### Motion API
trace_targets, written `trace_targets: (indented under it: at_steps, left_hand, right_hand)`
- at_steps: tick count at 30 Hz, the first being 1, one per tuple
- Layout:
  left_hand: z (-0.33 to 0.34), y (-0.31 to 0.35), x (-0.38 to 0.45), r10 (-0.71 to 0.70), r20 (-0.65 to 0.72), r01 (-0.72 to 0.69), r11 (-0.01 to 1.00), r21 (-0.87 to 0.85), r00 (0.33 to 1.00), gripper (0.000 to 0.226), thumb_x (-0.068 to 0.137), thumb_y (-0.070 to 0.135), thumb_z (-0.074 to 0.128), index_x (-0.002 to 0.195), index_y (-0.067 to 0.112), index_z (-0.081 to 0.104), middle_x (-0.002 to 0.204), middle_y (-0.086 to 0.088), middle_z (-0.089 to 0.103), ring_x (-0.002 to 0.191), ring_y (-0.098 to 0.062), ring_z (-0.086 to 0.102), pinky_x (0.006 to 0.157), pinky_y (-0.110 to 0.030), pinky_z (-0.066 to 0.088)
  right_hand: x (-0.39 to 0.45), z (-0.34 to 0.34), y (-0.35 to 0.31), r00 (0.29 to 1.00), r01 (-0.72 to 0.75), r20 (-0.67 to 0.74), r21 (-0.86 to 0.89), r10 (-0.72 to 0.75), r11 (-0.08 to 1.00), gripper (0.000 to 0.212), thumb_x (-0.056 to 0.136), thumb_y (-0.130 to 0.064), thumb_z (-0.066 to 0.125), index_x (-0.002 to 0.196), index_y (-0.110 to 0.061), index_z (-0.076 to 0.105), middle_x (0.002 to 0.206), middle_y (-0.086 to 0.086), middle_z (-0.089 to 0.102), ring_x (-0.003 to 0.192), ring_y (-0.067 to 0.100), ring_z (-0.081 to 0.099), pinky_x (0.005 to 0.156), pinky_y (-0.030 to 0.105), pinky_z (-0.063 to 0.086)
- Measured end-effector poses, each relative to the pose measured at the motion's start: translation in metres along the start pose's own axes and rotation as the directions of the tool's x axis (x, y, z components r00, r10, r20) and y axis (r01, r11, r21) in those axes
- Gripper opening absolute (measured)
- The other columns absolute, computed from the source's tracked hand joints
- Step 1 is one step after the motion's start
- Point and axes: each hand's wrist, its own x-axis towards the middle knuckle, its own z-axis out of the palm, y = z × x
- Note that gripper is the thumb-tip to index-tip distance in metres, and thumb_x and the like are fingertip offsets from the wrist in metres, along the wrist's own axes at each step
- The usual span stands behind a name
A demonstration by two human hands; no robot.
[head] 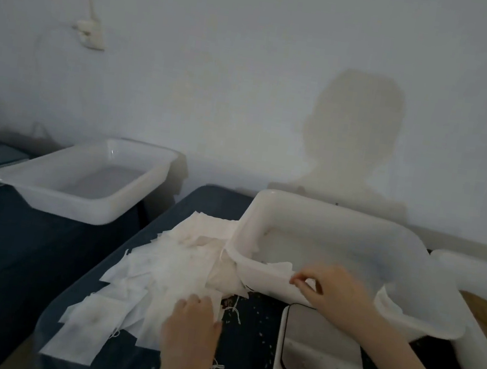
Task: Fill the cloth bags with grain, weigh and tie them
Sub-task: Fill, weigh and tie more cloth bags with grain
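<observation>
- Head view: the heap of empty cloth bags lies on the dark bench, spread from the lower left up to the wall of the near white tub.
- The left hand rests flat on the near right edge of this heap, fingers straight and pointing away from the person; it holds nothing.
- The right hand is at the front rim of the near tub. Its thumb and fingers pinch the edge of one bag that hangs over this rim.
- This bag lies to the left of the right hand, with its loose end toward the heap.
- I judge the right hand is the nearer one to lift this bag.
- The scale stands just in front of the tub, under the right forearm. Loose grains lie between it and the heap.
- I cannot tell whether grain is in the tub.
</observation>
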Motion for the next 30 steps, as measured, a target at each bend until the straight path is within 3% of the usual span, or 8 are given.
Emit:
trace_targets:
  at_steps: [4, 8, 11, 13, 19, 25, 28, 30]
  left_hand:
    - [-0.005, -0.020, 0.002, -0.019, 0.084, 0.005, 0.987, 0.158, 0.996, 0.016, 0.096, 0.030, 0.047, 0.108, 0.021, 0.050, 0.100, 0.007, 0.051, 0.092, -0.009, 0.052, 0.072, -0.020, 0.039]
    - [-0.002, -0.023, 0.004, -0.008, 0.150, -0.022, 0.979, 0.202, 0.989, 0.023, 0.095, 0.010, 0.040, 0.111, 0.019, 0.055, 0.108, 0.005, 0.059, 0.098, -0.012, 0.060, 0.074, -0.021, 0.042]
    - [-0.001, -0.024, 0.006, -0.008, 0.165, -0.014, 0.991, 0.135, 0.986, 0.020, 0.092, 0.033, 0.047, 0.104, 0.020, 0.058, 0.100, 0.006, 0.060, 0.090, -0.012, 0.060, 0.070, -0.022, 0.042]
    - [0.000, -0.022, 0.007, 0.007, 0.183, -0.032, 0.991, 0.133, 0.983, 0.033, 0.086, 0.051, 0.052, 0.102, 0.022, 0.057, 0.100, 0.006, 0.059, 0.089, -0.013, 0.059, 0.071, -0.023, 0.044]
    - [0.000, -0.022, 0.012, 0.051, 0.185, -0.077, 0.988, 0.136, 0.981, 0.024, 0.093, 0.038, 0.044, 0.095, 0.021, 0.060, 0.098, 0.004, 0.063, 0.089, -0.014, 0.062, 0.072, -0.025, 0.046]
    - [-0.018, -0.024, 0.011, 0.059, 0.063, -0.056, 0.997, -0.049, 0.996, 0.026, 0.094, 0.031, 0.041, 0.085, 0.025, 0.063, 0.076, 0.011, 0.061, 0.068, -0.006, 0.057, 0.064, -0.019, 0.046]
    - [-0.034, -0.012, 0.009, 0.077, -0.074, -0.091, 0.975, -0.204, 0.994, 0.020, 0.090, 0.041, 0.048, 0.078, 0.032, 0.061, 0.075, 0.015, 0.063, 0.066, 0.002, 0.056, 0.054, -0.013, 0.038]
    - [-0.041, 0.000, 0.007, 0.116, -0.112, -0.149, 0.918, -0.367, 0.987, 0.014, 0.086, 0.041, 0.057, 0.073, 0.037, 0.060, 0.071, 0.020, 0.063, 0.065, 0.005, 0.057, 0.053, -0.011, 0.037]
  right_hand:
    - [-0.007, 0.012, -0.017, 0.999, 0.034, 0.031, 0.007, -0.035, 0.999, 0.018, 0.094, -0.038, 0.052, 0.095, -0.035, 0.069, 0.091, -0.018, 0.065, 0.067, -0.012, 0.048, 0.066, 0.010, 0.034]
    - [-0.011, 0.026, -0.031, 0.994, 0.053, 0.087, 0.093, -0.061, 0.994, 0.019, 0.093, -0.037, 0.053, 0.095, -0.033, 0.071, 0.087, -0.019, 0.066, 0.071, -0.005, 0.054, 0.065, 0.009, 0.040]
    - [-0.013, 0.034, -0.039, 0.990, 0.062, 0.114, 0.134, -0.078, 0.989, 0.018, 0.093, -0.035, 0.054, 0.097, -0.033, 0.071, 0.082, -0.026, 0.060, 0.072, -0.011, 0.053, 0.066, 0.006, 0.039]
    - [-0.014, 0.039, -0.043, 0.986, 0.074, 0.140, 0.134, -0.093, 0.988, 0.018, 0.093, -0.036, 0.053, 0.099, -0.034, 0.071, 0.088, -0.024, 0.062, 0.074, -0.009, 0.053, 0.069, 0.007, 0.041]
    - [-0.019, 0.048, -0.052, 0.981, 0.073, 0.166, 0.177, -0.103, 0.981, 0.018, 0.091, -0.037, 0.054, 0.098, -0.034, 0.071, 0.092, -0.020, 0.065, 0.080, -0.003, 0.056, 0.073, 0.015, 0.047]
    - [-0.023, 0.056, -0.060, 0.973, 0.048, 0.209, 0.215, -0.094, 0.975, 0.020, 0.093, -0.037, 0.054, 0.102, -0.032, 0.070, 0.099, -0.018, 0.066, 0.087, -0.003, 0.057, 0.081, 0.020, 0.049]
    - [-0.024, 0.059, -0.068, 0.986, 0.003, 0.160, 0.311, -0.055, 0.950, 0.021, 0.094, -0.040, 0.051, 0.106, -0.034, 0.067, 0.088, -0.019, 0.063, 0.076, -0.006, 0.056, 0.070, 0.016, 0.046]
    - [-0.023, 0.058, -0.074, 0.992, -0.036, 0.123, 0.400, -0.015, 0.916, 0.020, 0.097, -0.041, 0.047, 0.103, -0.035, 0.065, 0.079, -0.011, 0.064, 0.071, 0.002, 0.059, 0.064, 0.022, 0.048]
